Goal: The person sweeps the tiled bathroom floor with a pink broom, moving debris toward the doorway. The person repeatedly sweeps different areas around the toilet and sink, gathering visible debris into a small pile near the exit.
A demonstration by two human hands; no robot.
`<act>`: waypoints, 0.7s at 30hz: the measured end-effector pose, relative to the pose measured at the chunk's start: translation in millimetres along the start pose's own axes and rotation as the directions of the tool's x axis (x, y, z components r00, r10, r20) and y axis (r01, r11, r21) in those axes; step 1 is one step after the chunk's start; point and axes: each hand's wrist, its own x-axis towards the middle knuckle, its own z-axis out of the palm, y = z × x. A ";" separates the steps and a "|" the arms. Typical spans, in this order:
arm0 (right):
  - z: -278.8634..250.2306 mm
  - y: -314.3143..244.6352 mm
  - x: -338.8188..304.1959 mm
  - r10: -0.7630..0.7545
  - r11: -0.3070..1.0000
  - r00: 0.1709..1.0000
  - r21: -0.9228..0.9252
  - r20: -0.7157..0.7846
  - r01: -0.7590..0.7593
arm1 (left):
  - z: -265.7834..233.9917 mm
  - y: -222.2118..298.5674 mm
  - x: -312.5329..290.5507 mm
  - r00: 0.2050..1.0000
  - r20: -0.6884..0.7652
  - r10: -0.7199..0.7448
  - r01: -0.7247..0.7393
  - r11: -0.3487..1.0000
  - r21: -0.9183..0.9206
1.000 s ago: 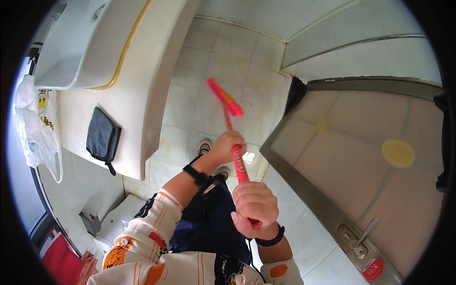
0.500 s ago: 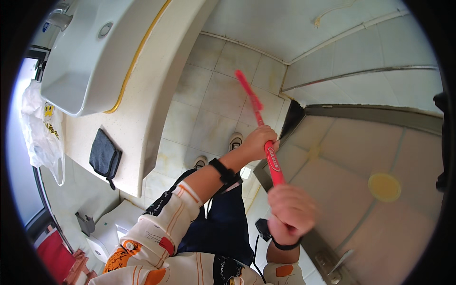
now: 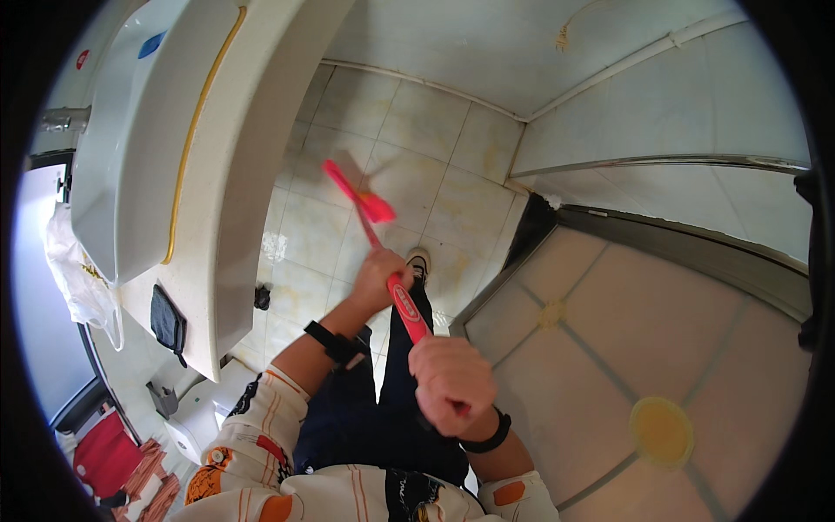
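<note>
The right hand (image 3: 452, 385) is closed in a fist around the upper end of a red long-handled brush (image 3: 409, 313), and the left hand (image 3: 379, 278) is wrapped around the same handle further down, nearer the brush head (image 3: 359, 193). The handle runs at a slant from the right hand, away from the body and toward the left, to this pinkish-red head with a touch of yellow, which is over the pale tiled floor (image 3: 313, 230); whether its bristles touch the tiles cannot be told. A black band sits on each wrist, and the sleeves (image 3: 277, 409) are pale with orange, red and black patches. Below the hands are dark trousers (image 3: 404, 418), with one shoe (image 3: 419, 263) showing just beside the left hand. To the left stands a pale counter (image 3: 248, 113) bearing a white basin (image 3: 143, 139) edged by a yellow strip (image 3: 198, 122); a dark folded cloth (image 3: 167, 320) lies near the counter's near end, and a white plastic bag (image 3: 78, 283) hangs beyond it. A small dark object (image 3: 263, 297) is beside the counter's side, too small to identify. To the right is a pinkish panel (image 3: 631, 313) in a metal frame, marked with a yellow oval (image 3: 663, 432).
</note>
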 end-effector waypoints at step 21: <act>-34.3 43.6 97.0 0.017 0.981 0.897 -0.182 0.441 0.070 | 66.5 -33.0 117.7 0.999 -0.035 -0.041 0.029 0.952 -0.306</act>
